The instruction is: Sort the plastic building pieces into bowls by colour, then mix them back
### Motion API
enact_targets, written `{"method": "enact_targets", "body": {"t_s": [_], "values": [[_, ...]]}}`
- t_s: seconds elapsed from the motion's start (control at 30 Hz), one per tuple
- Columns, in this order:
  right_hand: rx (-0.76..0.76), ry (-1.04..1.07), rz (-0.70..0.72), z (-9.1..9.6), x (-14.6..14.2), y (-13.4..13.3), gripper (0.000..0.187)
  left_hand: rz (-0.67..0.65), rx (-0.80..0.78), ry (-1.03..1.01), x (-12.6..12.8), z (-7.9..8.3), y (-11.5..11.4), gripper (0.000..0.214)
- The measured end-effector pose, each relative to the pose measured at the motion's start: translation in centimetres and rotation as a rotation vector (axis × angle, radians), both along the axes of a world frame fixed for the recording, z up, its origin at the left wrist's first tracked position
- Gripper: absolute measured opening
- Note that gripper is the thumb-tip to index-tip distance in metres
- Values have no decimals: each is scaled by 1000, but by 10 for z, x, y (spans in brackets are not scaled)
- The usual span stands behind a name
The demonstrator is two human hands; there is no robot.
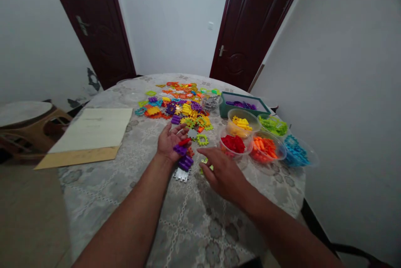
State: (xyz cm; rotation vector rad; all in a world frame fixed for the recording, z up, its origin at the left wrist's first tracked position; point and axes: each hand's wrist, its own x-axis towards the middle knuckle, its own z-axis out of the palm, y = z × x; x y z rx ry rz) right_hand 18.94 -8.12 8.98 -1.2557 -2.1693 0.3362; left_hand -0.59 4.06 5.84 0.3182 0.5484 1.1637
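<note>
My left hand (171, 142) is turned palm up, its fingers loosely curled, and carries a red plastic building piece (184, 142) and a purple building piece (180, 150). Just below it, more purple pieces (186, 163) lie by a silver-grey square tile (181, 175) with toothed edges. My right hand (222, 172) hovers to the right, thumb and index finger apart with nothing visible between them; its other fingers are partly hidden. Under its fingertips is a lime-green piece (206, 165). A green toothed frame (202, 140) lies just beyond.
A mixed pile of colourful pieces (188, 109) spreads over the table's far middle. At right stand clear bowls of yellow (240, 126), red (233, 144), orange (264, 149), blue (294, 153) and green (273, 126) pieces, plus a green box (224, 107). Cardboard (90, 130) lies left.
</note>
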Motion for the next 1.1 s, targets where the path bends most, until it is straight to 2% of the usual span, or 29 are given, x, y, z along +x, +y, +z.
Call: {"method": "enact_targets", "body": {"t_s": [0.1, 0.2, 0.33, 0.43, 0.57, 0.67, 0.77, 0.83, 0.9, 0.97, 1.03, 1.1], "values": [[-44, -106, 37, -7, -33, 17, 44, 23, 2, 2, 1, 0, 0, 48], [-41, -172, 6, -16, -53, 37, 37, 62, -8, 4, 1, -1, 3, 47], [-23, -156, -21, -26, -61, 52, 29, 115, -25, -4, 0, -2, 7, 45], [-17, -69, -4, -20, -55, 47, 30, 110, -10, -3, 0, -2, 7, 44], [-119, 39, 8, 11, -29, 40, 24, 109, 14, 37, 1, -1, 4, 36], [-227, 35, -12, 42, 9, 61, 19, 120, 0, 52, 2, -3, 5, 29], [-234, 92, -197, 67, 59, 105, 23, 133, -8, 65, 4, -5, 5, 27], [-158, 202, -412, 78, 92, 138, 30, 134, 0, 67, 5, -5, 5, 27], [25, 269, -616, 82, 119, 164, 39, 124, 11, 58, 6, -5, 4, 28], [158, 269, -737, 80, 135, 178, 48, 110, 15, 51, 6, -5, 4, 27], [193, 226, -734, 72, 134, 178, 47, 95, 19, 49, 7, -5, 3, 27], [165, 161, -605, 59, 116, 163, 40, 82, 28, 48, 7, -6, 3, 27]]}}
